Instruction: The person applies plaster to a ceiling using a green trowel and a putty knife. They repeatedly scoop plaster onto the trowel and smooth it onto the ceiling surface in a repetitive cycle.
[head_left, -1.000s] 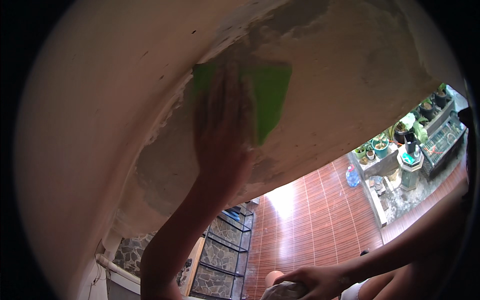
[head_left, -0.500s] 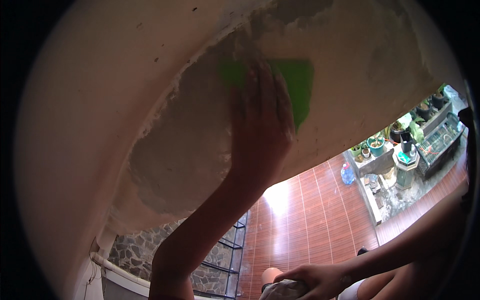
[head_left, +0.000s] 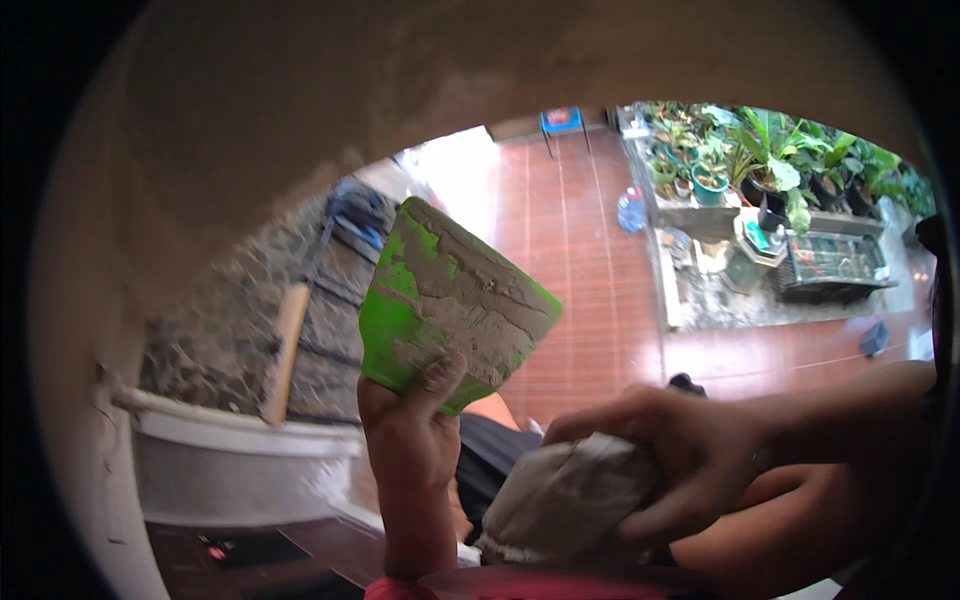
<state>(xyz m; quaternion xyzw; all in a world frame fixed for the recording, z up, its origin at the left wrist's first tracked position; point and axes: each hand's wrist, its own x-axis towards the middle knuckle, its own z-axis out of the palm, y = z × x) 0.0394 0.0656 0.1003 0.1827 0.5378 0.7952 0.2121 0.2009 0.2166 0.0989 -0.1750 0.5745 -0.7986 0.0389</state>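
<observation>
My left hand is closed on a green plastic putty spreader, raised left of the middle with the thumb across its face. Grey-brown putty lies thick and cracked over much of the spreader's blade. Lower right, my right hand grips a greyish, putty-smeared bag from above and from the side; what is inside the bag cannot be made out. The spreader and bag are apart. Over both hands curves a plastered surface, dark and blurred here.
Far off, potted plants stand on a ledge by a glass tank. A water bottle and a blue stool stand on the reddish floor. At left are a black metal frame, a wooden board and a white ledge.
My left hand has come down from the plastered surface with the spreader, its putty-covered face now showing. My right hand has risen with the bag, and the view has tilted toward the floor and plants.
</observation>
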